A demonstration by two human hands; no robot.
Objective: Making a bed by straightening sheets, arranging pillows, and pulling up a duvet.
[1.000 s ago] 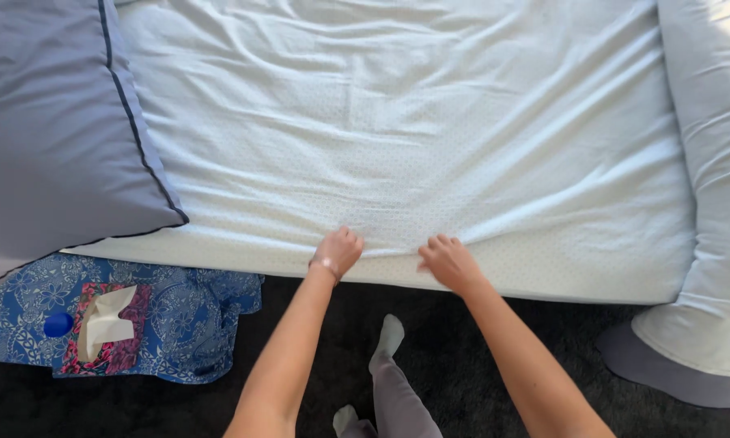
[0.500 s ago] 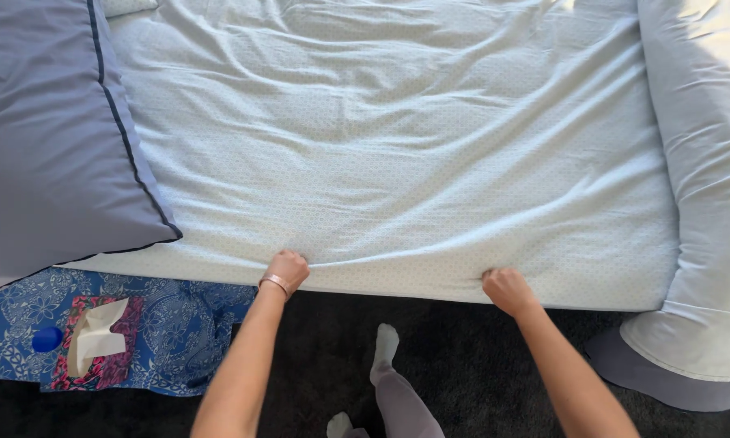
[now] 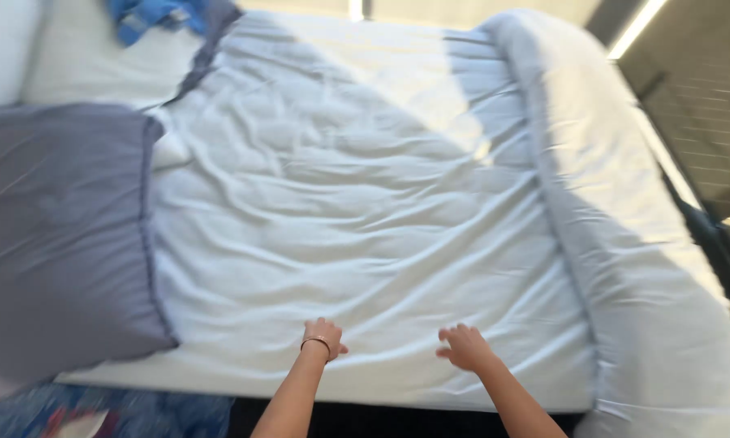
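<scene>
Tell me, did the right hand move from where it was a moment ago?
Yes. The right hand left the mattress edge it was gripping and now rests farther in on the white sheet, closer to the left hand, away from the folded duvet.

Two bare hands rest on a wrinkled white sheet [image 3: 365, 211] near the bed's front edge: left hand [image 3: 323, 335], wearing a thin bracelet [image 3: 317, 342], and right hand [image 3: 465, 346]. A grey pillow [image 3: 56, 235] lies at left, a bunched pale duvet [image 3: 624, 243] at right.
</scene>
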